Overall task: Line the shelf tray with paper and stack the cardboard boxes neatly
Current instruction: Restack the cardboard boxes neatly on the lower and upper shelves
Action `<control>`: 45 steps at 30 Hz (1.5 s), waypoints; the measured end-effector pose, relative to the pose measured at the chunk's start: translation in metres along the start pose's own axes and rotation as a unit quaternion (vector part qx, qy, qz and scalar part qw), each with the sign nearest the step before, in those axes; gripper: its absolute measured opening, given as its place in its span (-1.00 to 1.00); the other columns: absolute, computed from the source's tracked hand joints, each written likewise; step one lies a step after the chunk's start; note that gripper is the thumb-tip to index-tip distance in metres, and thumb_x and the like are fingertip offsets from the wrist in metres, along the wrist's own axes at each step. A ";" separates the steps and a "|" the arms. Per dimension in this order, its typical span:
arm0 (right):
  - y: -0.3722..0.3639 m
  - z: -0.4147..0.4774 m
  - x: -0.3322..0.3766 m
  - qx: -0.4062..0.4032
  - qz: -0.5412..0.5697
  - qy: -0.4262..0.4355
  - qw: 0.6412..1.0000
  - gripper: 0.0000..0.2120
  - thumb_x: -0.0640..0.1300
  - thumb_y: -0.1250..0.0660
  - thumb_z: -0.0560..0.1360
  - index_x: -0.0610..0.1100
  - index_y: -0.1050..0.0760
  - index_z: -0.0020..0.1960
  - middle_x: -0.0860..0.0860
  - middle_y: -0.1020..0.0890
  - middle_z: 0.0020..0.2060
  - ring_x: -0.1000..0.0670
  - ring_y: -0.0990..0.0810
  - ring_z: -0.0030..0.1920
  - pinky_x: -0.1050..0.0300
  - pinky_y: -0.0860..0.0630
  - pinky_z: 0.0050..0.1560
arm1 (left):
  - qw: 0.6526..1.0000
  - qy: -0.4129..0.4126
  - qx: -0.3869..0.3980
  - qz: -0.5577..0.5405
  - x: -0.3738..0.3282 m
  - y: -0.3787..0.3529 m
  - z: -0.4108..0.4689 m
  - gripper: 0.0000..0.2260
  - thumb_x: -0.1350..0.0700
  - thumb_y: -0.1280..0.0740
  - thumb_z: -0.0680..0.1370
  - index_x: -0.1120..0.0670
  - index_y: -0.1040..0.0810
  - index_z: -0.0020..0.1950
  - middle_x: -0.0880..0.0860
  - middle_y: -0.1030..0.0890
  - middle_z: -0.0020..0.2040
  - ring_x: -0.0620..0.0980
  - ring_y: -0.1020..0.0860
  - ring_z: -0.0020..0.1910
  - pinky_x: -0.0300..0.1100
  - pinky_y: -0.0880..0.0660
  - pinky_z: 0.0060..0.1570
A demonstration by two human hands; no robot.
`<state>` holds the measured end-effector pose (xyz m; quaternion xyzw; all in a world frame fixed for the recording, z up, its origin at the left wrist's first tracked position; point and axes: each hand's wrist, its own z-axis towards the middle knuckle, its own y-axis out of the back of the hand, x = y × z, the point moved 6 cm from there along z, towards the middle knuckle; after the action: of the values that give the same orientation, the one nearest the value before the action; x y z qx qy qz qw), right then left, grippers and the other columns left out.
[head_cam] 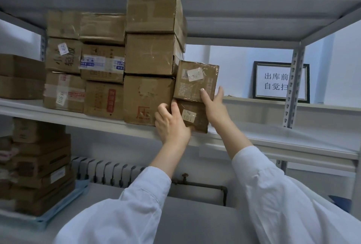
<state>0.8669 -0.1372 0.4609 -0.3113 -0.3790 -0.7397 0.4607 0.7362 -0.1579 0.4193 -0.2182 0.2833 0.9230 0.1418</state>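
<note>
Two small cardboard boxes sit stacked on the middle shelf (273,136), right of a tall column of larger boxes (150,54). My left hand (172,124) grips the lower small box (195,116) at its left front corner, fingers curled round the edge. My right hand (214,105) presses on the upper small box (195,79) at its lower right, thumb on the front face and fingers out of sight behind the right side. The shelf to the right carries a white paper lining (283,132).
More stacked boxes (84,64) fill the shelf's left part. A framed sign (281,81) leans at the back right. A perforated upright post (293,87) stands at right. Below left, boxes sit in a blue tray (58,210); a radiator (109,171) is behind.
</note>
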 end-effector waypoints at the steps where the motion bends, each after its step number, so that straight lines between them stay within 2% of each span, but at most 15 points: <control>1: -0.004 0.002 -0.005 0.017 0.030 -0.018 0.999 -0.29 0.21 -0.08 0.57 0.03 0.21 0.55 -0.09 -0.19 0.51 -0.18 -0.31 0.42 -0.04 -0.33 0.32 | 1.000 0.001 0.000 0.001 0.000 0.000 0.000 -0.26 -0.01 -0.42 0.44 0.06 -0.09 0.49 0.12 -0.16 0.33 0.13 -0.27 0.24 -0.11 -0.25 0.27; 5: -0.013 0.017 -0.010 0.038 0.076 -0.032 0.996 -0.32 0.26 -0.08 0.55 -0.05 -0.03 0.54 -0.05 -0.37 0.42 -0.13 -0.39 0.37 -0.01 -0.35 0.34 | 1.000 0.000 -0.011 0.006 0.000 -0.002 -0.001 -0.22 -0.02 -0.40 0.46 0.06 0.00 0.52 0.13 -0.15 0.36 0.12 -0.26 0.24 -0.10 -0.23 0.28; 8: -0.016 0.020 -0.015 0.057 0.089 -0.049 0.993 -0.15 0.44 -0.13 0.34 -0.03 -0.21 0.47 -0.04 -0.47 0.34 -0.13 -0.46 0.32 -0.12 -0.40 0.33 | 1.000 -0.001 -0.023 0.007 -0.001 -0.001 -0.004 -0.23 -0.02 -0.38 0.48 0.05 0.02 0.52 0.15 -0.14 0.38 0.12 -0.25 0.26 -0.09 -0.22 0.29; 14: -0.009 0.014 -0.020 0.050 0.136 -0.016 0.989 -0.31 0.25 -0.12 0.55 -0.08 -0.04 0.54 -0.01 -0.27 0.47 -0.06 -0.23 0.48 0.04 -0.22 0.38 | 0.985 -0.038 -0.135 -0.096 -0.014 0.001 -0.012 -0.29 0.05 -0.49 0.35 0.10 -0.19 0.38 0.23 -0.41 0.22 0.24 -0.42 0.14 0.06 -0.41 0.09; 18: 0.022 -0.020 -0.017 -0.040 0.111 0.114 0.986 -0.70 0.01 -0.19 0.60 -0.17 -0.49 0.18 0.02 -0.59 0.00 0.09 -0.54 0.02 0.31 -0.40 -0.04 | 0.932 -0.054 -0.071 -0.353 -0.035 -0.008 -0.029 -0.57 0.11 -0.37 0.47 0.13 -0.37 0.30 0.01 -0.54 -0.05 0.01 -0.53 -0.06 -0.10 -0.48 -0.06; 20: 0.041 -0.035 -0.028 -0.069 0.062 0.158 0.983 -0.81 -0.07 -0.22 0.59 -0.15 -0.54 -0.08 0.03 -0.58 -0.25 0.11 -0.50 -0.22 0.27 -0.39 -0.18 | 0.897 -0.032 -0.017 -0.440 -0.047 -0.019 -0.039 -0.78 0.12 -0.32 0.52 0.09 -0.45 0.15 -0.07 -0.53 -0.24 -0.07 -0.53 -0.25 -0.12 -0.51 -0.18; 22: 0.054 -0.046 -0.043 -0.078 0.018 0.167 0.983 -0.80 -0.12 -0.26 0.57 -0.17 -0.57 -0.17 -0.09 -0.61 -0.30 0.03 -0.51 -0.25 0.15 -0.41 -0.21 | 0.864 -0.002 0.006 -0.504 -0.054 -0.030 -0.046 -0.94 0.07 -0.28 0.52 0.04 -0.49 -0.06 -0.05 -0.53 -0.30 -0.05 -0.52 -0.29 -0.10 -0.49 -0.19; 24: 0.065 -0.052 -0.062 -0.074 -0.018 0.158 0.985 -0.78 -0.14 -0.27 0.56 -0.21 -0.60 -0.16 -0.15 -0.66 -0.25 -0.05 -0.57 -0.22 0.09 -0.45 -0.19 | 0.831 0.051 0.035 -0.553 -0.061 -0.042 -0.056 -0.86 0.06 -0.25 0.57 0.02 -0.47 -0.19 -0.03 -0.51 -0.33 -0.09 -0.48 -0.32 -0.14 -0.45 -0.25; 28: 0.090 -0.052 -0.122 -0.012 -0.093 0.053 0.994 -0.76 -0.06 -0.28 0.54 -0.19 -0.63 0.02 -0.08 -0.69 -0.07 -0.03 -0.62 -0.02 0.07 -0.49 0.01 | 0.792 0.167 0.156 -0.566 -0.082 -0.092 -0.083 -0.77 0.03 -0.18 0.61 0.04 -0.47 -0.22 -0.01 -0.51 -0.28 -0.10 -0.47 -0.30 -0.22 -0.40 -0.40; 32: 0.120 -0.058 -0.178 0.030 -0.159 -0.055 0.985 -0.65 -0.03 -0.29 0.53 -0.14 -0.52 0.27 -0.07 -0.58 0.23 -0.04 -0.51 0.26 0.08 -0.42 0.27 | 0.778 0.223 0.299 -0.505 -0.105 -0.155 -0.113 -0.84 0.07 -0.26 0.55 0.06 -0.49 -0.22 0.06 -0.53 -0.26 0.08 -0.48 -0.17 -0.20 -0.35 -0.32; 34: 0.145 -0.067 -0.204 -0.013 -0.179 -0.092 0.979 -0.62 -0.02 -0.29 0.53 -0.12 -0.48 0.31 -0.08 -0.51 0.30 -0.07 -0.46 0.31 0.05 -0.39 0.30 | 0.768 0.244 0.371 -0.461 -0.116 -0.186 -0.139 -0.78 0.02 -0.29 0.53 0.14 -0.55 0.04 0.18 -0.58 0.04 0.20 -0.51 0.10 -0.15 -0.35 -0.13; 37: 0.182 -0.083 -0.253 -0.060 -0.269 -0.178 0.945 -0.48 0.06 -0.29 0.50 -0.05 -0.34 0.42 -0.11 -0.39 0.38 -0.17 -0.38 0.37 -0.06 -0.37 0.33 | 0.732 0.289 0.460 -0.412 -0.127 -0.223 -0.183 -0.50 -0.05 -0.31 0.51 0.10 -0.35 0.39 0.17 -0.39 0.39 0.17 -0.39 0.33 -0.04 -0.38 0.11; 39: 0.198 -0.096 -0.286 -0.039 -0.314 -0.260 0.912 -0.36 0.07 -0.30 0.49 -0.07 -0.18 0.49 -0.17 -0.31 0.41 -0.22 -0.30 0.40 -0.08 -0.34 0.33 | 0.700 0.321 0.505 -0.389 -0.131 -0.240 -0.211 -0.40 -0.06 -0.31 0.52 0.05 -0.20 0.49 0.09 -0.28 0.46 0.15 -0.33 0.37 0.07 -0.38 0.23; 42: 0.206 -0.113 -0.327 0.006 -0.293 -0.372 0.881 -0.22 0.00 -0.35 0.48 -0.11 0.02 0.53 -0.21 -0.20 0.45 -0.24 -0.27 0.41 -0.06 -0.36 0.29 | 0.668 0.350 0.552 -0.356 -0.135 -0.257 -0.241 -0.42 -0.05 -0.30 0.53 0.07 -0.19 0.48 0.08 -0.36 0.35 0.12 -0.43 0.22 0.01 -0.45 0.05; 45: 0.202 -0.123 -0.360 0.033 -0.233 -0.424 0.875 -0.13 -0.04 -0.36 0.48 -0.13 0.15 0.55 -0.22 -0.23 0.46 -0.21 -0.40 0.35 0.03 -0.45 0.21 | 0.651 0.364 0.581 -0.327 -0.141 -0.271 -0.262 -0.42 -0.05 -0.29 0.55 0.06 -0.15 0.50 0.13 -0.29 0.44 0.18 -0.32 0.39 0.12 -0.39 0.19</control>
<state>1.1761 -0.1391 0.1613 -0.4826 -0.6234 -0.6099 0.0805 1.0473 -0.1136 0.1678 -0.4883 0.7003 0.3103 0.4182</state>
